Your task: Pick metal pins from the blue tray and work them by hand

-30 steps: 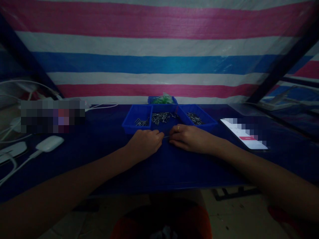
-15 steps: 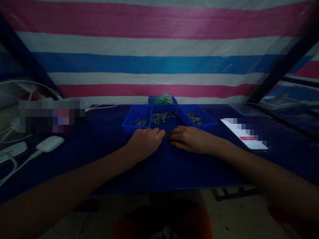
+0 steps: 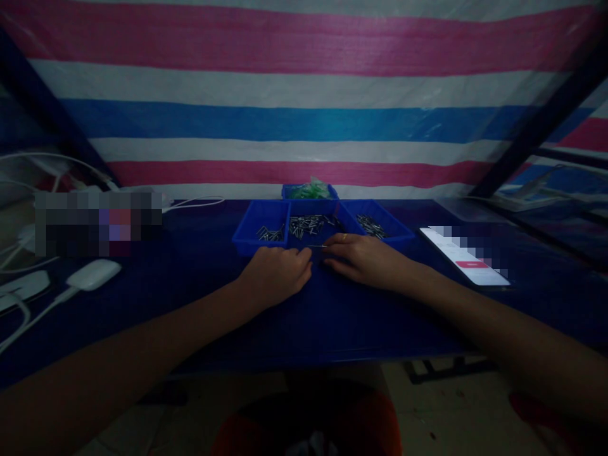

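Between my hands, a thin metal pin (image 3: 317, 246) lies level, its right end at the fingertips of my right hand (image 3: 363, 258), which is closed on it. My left hand (image 3: 278, 272) is curled shut at the pin's left; what it holds, if anything, is hidden. Just beyond are a left blue bin (image 3: 244, 229) with small metal pieces (image 3: 270, 234), a middle blue bin (image 3: 318, 207) with a pile of metal pieces (image 3: 308, 224), and a right blue bin (image 3: 396, 229) with more metal pieces (image 3: 370, 226).
Behind the bins, a small blue bin holds green plastic bags (image 3: 311, 190). A lit phone (image 3: 463, 256) lies on the blue table (image 3: 313, 323) at right. White cables and a white charger (image 3: 95, 275) lie at left. A striped sheet (image 3: 304, 123) hangs behind.
My right hand has moved slightly up, toward the bins, and the thin pin shows higher between my hands. My left hand has shifted slightly left.
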{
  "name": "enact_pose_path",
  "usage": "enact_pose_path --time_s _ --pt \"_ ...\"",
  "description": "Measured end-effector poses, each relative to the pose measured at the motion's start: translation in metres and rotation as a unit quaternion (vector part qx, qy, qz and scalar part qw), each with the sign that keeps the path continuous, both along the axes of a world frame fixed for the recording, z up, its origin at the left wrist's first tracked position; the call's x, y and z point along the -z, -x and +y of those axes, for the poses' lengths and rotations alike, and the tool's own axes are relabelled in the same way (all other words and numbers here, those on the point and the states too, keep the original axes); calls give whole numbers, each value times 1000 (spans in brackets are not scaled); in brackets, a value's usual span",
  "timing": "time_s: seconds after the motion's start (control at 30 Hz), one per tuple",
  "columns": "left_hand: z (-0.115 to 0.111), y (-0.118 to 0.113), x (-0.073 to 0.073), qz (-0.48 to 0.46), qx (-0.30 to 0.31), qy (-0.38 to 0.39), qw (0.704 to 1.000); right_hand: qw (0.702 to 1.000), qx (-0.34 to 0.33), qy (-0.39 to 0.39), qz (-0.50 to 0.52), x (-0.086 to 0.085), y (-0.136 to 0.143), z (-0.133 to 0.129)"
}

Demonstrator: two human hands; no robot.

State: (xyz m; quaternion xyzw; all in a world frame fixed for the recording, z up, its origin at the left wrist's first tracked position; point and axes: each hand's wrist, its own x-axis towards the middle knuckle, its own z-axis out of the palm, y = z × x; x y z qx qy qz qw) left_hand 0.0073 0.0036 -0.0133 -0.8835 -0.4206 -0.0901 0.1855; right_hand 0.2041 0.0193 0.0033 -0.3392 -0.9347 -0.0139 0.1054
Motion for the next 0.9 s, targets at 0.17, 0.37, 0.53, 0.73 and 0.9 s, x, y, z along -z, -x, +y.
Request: enact_pose_path --time_s 0.17,0.37,0.53,0.73,0.9 --pt "1 0 1 -2 9 15 1000 999 -32 24 7 0 1 -1" --pt "1 0 2 0 -1 24 1000 996 -75 52 -4 2 1 -1" --pt "-1 -2 0 9 11 18 1000 996 -73 47 -2 3 1 -1" --pt "-2 -1 2 -3 17 -1 1000 992 -70 85 68 0 3 -2" --pt "1 1 2 -2 -14 -9 1000 980 -43 97 171 3 5 0"
